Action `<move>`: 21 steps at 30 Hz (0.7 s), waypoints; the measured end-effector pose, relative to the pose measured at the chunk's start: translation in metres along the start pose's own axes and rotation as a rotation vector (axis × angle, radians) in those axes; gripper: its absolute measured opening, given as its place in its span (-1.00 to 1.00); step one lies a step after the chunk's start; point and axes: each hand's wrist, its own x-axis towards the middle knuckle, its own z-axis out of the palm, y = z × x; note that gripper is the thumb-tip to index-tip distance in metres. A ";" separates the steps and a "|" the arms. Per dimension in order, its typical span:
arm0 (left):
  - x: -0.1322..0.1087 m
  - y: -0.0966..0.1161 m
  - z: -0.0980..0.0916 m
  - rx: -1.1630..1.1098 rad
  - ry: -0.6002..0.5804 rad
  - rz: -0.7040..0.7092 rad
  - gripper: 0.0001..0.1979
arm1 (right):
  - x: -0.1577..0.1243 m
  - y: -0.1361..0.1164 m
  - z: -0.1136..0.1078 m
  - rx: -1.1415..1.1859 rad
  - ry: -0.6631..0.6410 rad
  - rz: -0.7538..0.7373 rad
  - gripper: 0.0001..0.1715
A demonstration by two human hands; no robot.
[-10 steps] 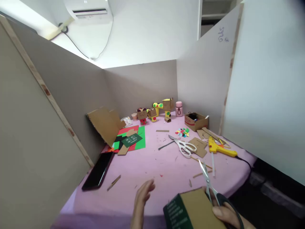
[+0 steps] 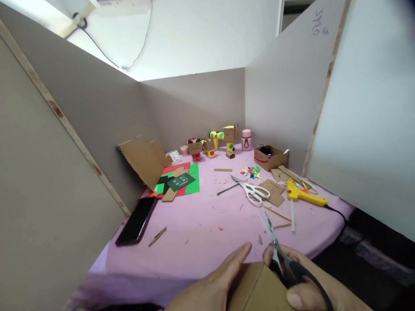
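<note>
My right hand (image 2: 303, 276) is closed around the dark handles of a pair of scissors (image 2: 275, 244). The slim blades point up and away, a little apart at the tips. Its fingers also press on the edge of a brown cardboard box (image 2: 259, 287) at the bottom of the view. Along the left side of that box lies my left hand (image 2: 214, 283), gripping it, with one finger stretched toward the far edge. Its other fingers are hidden behind the cardboard. White-handled scissors (image 2: 251, 191) lie beyond on the pink cloth.
A yellow glue gun (image 2: 304, 196) and a scrap-filled box (image 2: 270, 157) are on the right. On the left are a phone (image 2: 136, 222), coloured sheets (image 2: 193, 183) and leaning cardboard (image 2: 142, 160). Decorated cardboard figures (image 2: 195, 149) and a pink bottle (image 2: 246, 140) stand at the back.
My left hand has moved right, from above the cloth onto the cardboard box. The box has turned, so its green printed side no longer shows. The camera has tilted down slightly.
</note>
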 end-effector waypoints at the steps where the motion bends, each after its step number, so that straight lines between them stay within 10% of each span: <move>1: -0.001 0.001 0.001 -0.029 -0.022 0.017 -0.13 | 0.001 0.000 -0.002 -0.021 0.005 0.000 -0.52; 11: -0.026 -0.031 0.051 0.259 0.524 0.197 -0.32 | -0.016 0.006 -0.059 -0.520 0.484 -0.081 -0.26; 21: -0.031 -0.010 0.054 0.555 0.856 0.258 -0.24 | -0.063 0.017 -0.075 -0.442 0.511 -0.124 -0.46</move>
